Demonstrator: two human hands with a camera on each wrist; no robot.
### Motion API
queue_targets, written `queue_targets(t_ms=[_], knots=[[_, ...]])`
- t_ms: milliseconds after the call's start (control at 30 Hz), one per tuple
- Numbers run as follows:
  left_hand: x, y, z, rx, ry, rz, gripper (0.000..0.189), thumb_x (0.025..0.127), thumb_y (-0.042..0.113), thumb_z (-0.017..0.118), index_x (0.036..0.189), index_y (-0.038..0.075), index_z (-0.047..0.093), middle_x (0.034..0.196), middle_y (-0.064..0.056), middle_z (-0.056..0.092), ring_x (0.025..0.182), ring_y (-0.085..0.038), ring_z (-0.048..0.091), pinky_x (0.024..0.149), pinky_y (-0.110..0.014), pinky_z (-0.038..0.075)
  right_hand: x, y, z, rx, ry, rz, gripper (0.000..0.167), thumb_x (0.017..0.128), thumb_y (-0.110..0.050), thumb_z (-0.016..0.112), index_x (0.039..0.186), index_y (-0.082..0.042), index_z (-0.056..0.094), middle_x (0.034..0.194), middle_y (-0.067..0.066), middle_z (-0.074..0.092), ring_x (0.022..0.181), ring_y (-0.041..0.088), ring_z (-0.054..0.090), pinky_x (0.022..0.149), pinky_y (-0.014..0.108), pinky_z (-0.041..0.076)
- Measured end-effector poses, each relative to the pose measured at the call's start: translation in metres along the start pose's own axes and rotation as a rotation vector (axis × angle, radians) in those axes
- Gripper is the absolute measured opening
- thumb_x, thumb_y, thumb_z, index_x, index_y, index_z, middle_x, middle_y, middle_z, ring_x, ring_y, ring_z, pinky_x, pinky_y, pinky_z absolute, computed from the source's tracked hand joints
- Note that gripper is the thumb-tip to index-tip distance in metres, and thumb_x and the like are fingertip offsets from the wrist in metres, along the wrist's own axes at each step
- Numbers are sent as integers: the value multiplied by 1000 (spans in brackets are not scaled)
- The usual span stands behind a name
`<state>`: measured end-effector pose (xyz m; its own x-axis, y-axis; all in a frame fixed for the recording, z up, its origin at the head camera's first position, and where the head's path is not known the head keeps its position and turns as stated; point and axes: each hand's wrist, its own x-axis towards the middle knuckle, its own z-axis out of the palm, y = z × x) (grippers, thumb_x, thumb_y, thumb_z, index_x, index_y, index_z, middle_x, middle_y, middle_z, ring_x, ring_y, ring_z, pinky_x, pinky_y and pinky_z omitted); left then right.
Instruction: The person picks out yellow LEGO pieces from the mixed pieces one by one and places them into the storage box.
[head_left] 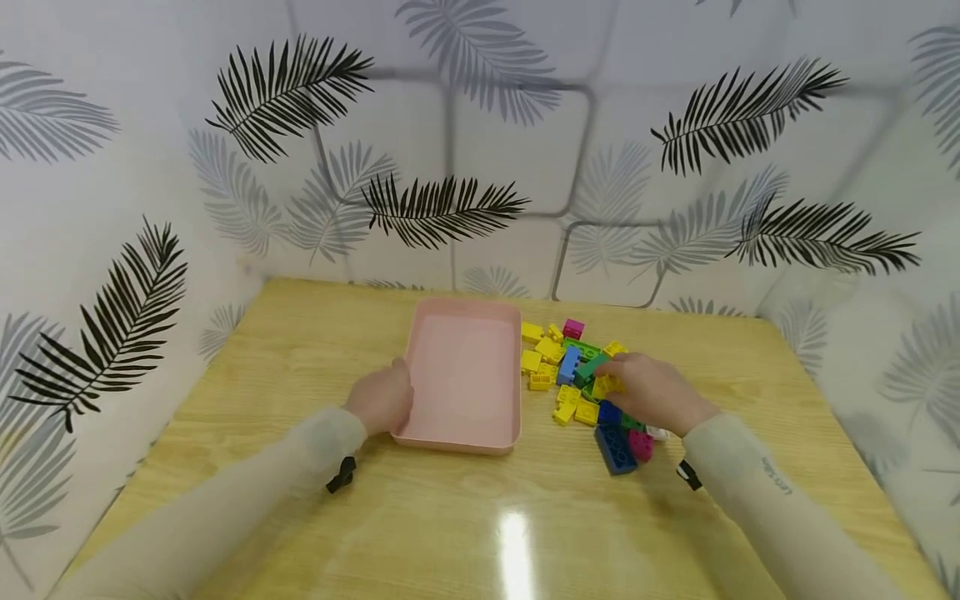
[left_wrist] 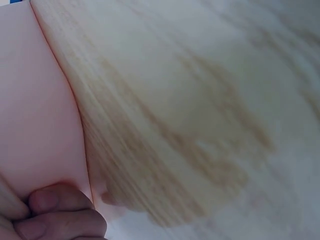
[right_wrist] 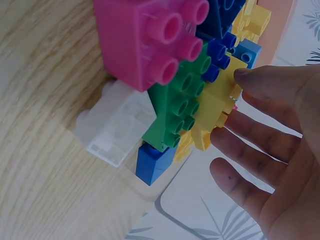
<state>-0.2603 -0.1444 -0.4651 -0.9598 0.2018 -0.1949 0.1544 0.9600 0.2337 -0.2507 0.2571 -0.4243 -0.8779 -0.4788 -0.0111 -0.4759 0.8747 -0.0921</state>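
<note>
A pink tray stands on the table, and my left hand grips its left wall. In the left wrist view, curled fingers lie against the tray's rim. My right hand is over a heap of toy building bricks to the right of the tray. In the right wrist view, its thumb and fingertips pinch a yellow brick among the others; the ring and little fingers are spread. Close to these fingertips in the head view is a green brick. The hand hides part of the heap.
Several yellow bricks lie along the tray's right wall. A light blue brick is beside the green one. Nearer the front are a dark blue brick, a pink brick and a white brick. Patterned wall covering surrounds the table.
</note>
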Motion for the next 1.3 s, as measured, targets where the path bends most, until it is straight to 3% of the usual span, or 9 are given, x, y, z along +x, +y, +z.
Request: queue_targets(t_ms=[233, 333, 467, 667, 867, 1000, 1300], knots=[[-1, -2, 1, 3, 7, -10, 52, 105, 18, 43, 142, -17, 35, 78, -13, 61, 62, -22, 59, 54, -37, 51, 1, 3, 4, -26, 17, -4, 33, 87, -14, 77, 120, -13, 72, 116, 9, 72, 101, 28, 68, 83, 46, 57], [-2, -3, 0, -1, -4, -13, 54, 105, 19, 42, 144, -17, 32, 76, -11, 60, 62, -21, 58, 54, -36, 51, 1, 2, 2, -21, 31, -13, 33, 86, -14, 77, 119, -13, 73, 109, 8, 71, 92, 24, 67, 78, 43, 58], [-4, -4, -3, -3, 0, -19, 54, 105, 18, 41, 145, -17, 31, 75, -11, 59, 61, -21, 58, 55, -36, 51, 3, -4, -7, -4, 47, -26, 34, 86, -15, 77, 119, -12, 73, 104, 6, 68, 83, 18, 62, 73, 39, 57], [-6, -5, -5, 19, 11, -8, 54, 105, 18, 42, 145, -18, 32, 71, -10, 58, 59, -20, 57, 52, -35, 50, 14, -24, -30, 45, 71, -43, 37, 89, -16, 75, 125, -11, 69, 114, 9, 67, 91, 23, 65, 76, 43, 58], [-6, -6, -4, 36, 17, 9, 54, 105, 16, 43, 144, -19, 33, 68, -9, 58, 55, -18, 57, 48, -33, 50, 41, -51, -42, 24, 88, -81, 39, 91, -23, 75, 129, -15, 67, 123, 8, 66, 99, 24, 68, 84, 44, 57], [-4, -5, -1, 32, 22, 0, 52, 105, 17, 43, 143, -18, 34, 70, -9, 58, 57, -19, 58, 50, -34, 51, 66, -72, -43, 25, 89, -119, 39, 92, -26, 74, 128, -15, 67, 118, 4, 66, 92, 19, 67, 80, 40, 57], [-2, -3, 4, 23, 38, -10, 50, 105, 18, 43, 141, -17, 37, 76, -12, 62, 61, -21, 60, 54, -38, 53, 119, -107, -46, 62, 37, -166, 35, 94, -25, 72, 127, -16, 69, 119, 5, 67, 106, 23, 65, 89, 42, 55]])
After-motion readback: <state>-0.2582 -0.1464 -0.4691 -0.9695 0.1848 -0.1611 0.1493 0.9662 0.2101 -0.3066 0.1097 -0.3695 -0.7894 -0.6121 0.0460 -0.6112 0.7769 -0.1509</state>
